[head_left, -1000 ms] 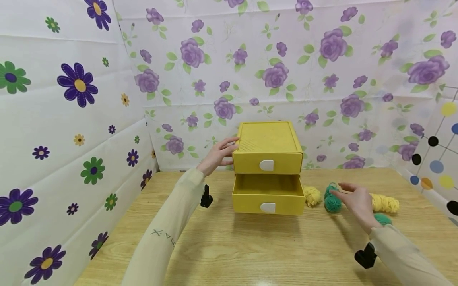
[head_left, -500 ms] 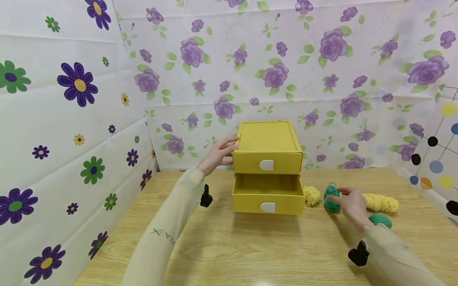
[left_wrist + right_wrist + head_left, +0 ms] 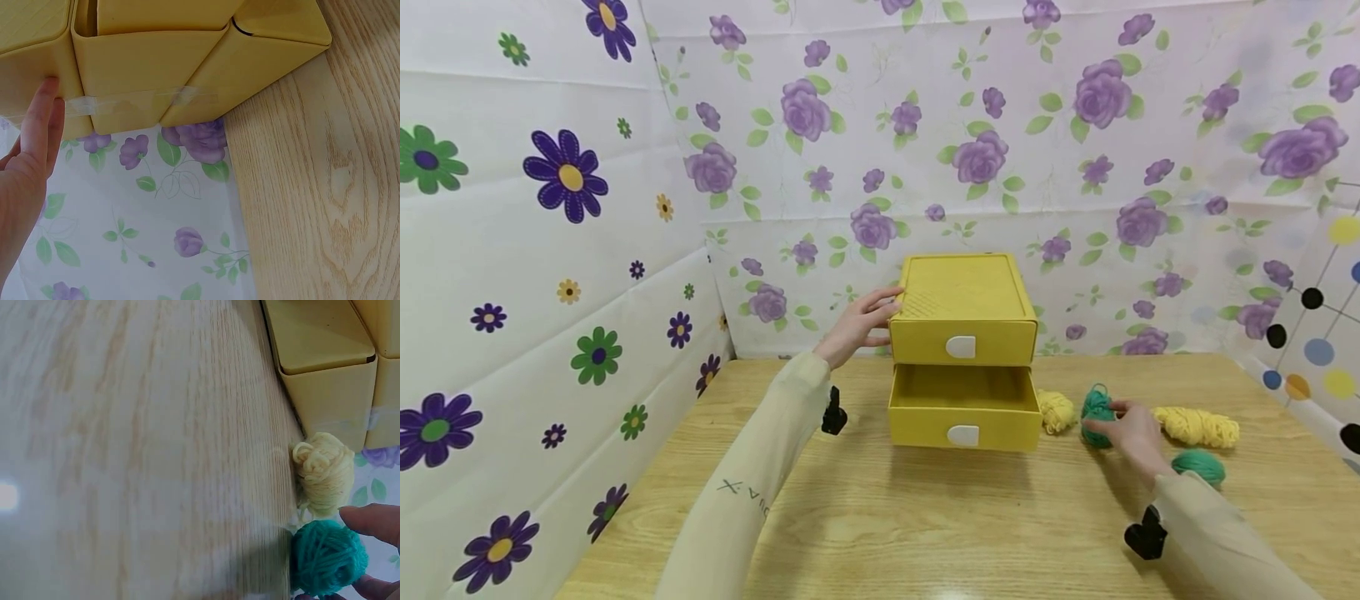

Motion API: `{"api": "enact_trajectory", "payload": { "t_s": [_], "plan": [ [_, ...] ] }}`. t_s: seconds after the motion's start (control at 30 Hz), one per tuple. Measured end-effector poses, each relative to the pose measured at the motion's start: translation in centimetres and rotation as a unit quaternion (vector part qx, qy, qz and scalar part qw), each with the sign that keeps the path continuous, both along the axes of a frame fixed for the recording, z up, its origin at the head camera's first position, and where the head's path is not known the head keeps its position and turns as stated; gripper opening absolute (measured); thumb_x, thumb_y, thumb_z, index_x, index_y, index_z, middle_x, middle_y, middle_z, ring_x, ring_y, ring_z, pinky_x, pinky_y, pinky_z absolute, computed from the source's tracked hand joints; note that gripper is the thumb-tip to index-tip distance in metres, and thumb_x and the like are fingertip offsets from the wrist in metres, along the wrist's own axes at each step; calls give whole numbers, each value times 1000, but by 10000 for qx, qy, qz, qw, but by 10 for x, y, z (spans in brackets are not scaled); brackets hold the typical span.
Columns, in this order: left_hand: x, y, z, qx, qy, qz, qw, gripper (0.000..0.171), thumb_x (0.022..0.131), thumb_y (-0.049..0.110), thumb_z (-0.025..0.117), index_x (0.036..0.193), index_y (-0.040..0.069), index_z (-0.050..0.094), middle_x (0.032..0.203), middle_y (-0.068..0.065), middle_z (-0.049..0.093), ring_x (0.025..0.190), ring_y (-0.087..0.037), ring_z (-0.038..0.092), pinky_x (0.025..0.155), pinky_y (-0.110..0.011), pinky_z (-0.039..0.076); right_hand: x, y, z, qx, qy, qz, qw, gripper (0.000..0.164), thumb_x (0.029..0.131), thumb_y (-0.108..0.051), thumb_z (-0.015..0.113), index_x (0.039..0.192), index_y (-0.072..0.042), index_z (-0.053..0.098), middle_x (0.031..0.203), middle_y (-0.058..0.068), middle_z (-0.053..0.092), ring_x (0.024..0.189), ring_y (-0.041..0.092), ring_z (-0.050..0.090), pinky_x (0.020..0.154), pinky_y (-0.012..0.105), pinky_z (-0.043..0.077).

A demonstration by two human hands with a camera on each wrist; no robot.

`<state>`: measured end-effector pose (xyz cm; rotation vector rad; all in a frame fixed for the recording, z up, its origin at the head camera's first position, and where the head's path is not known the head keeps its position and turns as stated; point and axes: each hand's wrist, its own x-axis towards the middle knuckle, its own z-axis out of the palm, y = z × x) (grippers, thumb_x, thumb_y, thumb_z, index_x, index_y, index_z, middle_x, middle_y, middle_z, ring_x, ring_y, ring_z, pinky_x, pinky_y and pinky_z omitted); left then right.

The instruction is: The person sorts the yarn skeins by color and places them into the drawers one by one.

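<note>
A yellow two-drawer box (image 3: 962,342) stands upright with its lower drawer (image 3: 964,427) pulled out. No contents show in the visible part of that drawer. My left hand (image 3: 856,327) rests against the box's left side, fingertips at its top edge; in the left wrist view, extended fingers (image 3: 39,128) touch the side wall. To the right of the box, my right hand (image 3: 1133,433) holds a dark green yarn ball (image 3: 1097,414) on the table between thumb and fingers. The right wrist view shows the thumb (image 3: 375,522) on one side of this yarn ball and fingers on the other.
A pale yellow yarn ball (image 3: 1056,412) lies between the box and the green one. Farther right are a long yellow yarn skein (image 3: 1198,427) and another green yarn ball (image 3: 1199,467). Flower-patterned cloth (image 3: 850,167) rises behind the wooden table (image 3: 925,525).
My right hand has moved left and closed in on the dark green yarn ball, uncovering more of the yellow skein and the other green ball. The left hand stays against the box.
</note>
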<state>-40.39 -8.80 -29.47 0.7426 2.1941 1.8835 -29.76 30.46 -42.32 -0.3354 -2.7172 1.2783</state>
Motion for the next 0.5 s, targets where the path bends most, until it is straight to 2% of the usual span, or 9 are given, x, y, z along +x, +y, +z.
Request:
{"api": "enact_trajectory", "payload": {
  "t_s": [0.23,0.37,0.5],
  "plan": [
    [1,0,0,-12,37,-39,10000,47,94,31,52,138,20,40,130,-5,43,99,-28,51,79,-41,46,0,3,-2,-110,187,-72,9997,53,84,-13,64,122,16,41,116,34,41,100,46,43,75,48,43],
    [1,0,0,-6,36,-5,10000,46,94,31,52,137,20,41,130,-6,43,99,-28,51,80,-43,46,1,5,-2,-153,345,-97,9992,45,86,-10,62,119,15,45,115,33,44,99,44,45,73,46,44],
    [1,0,1,-28,47,0,10000,47,93,32,52,138,20,41,130,-6,43,99,-27,51,79,-41,47,2,6,1,-214,458,-120,9987,45,86,-12,61,120,14,46,117,32,44,100,45,44,75,48,44]
  ]
}}
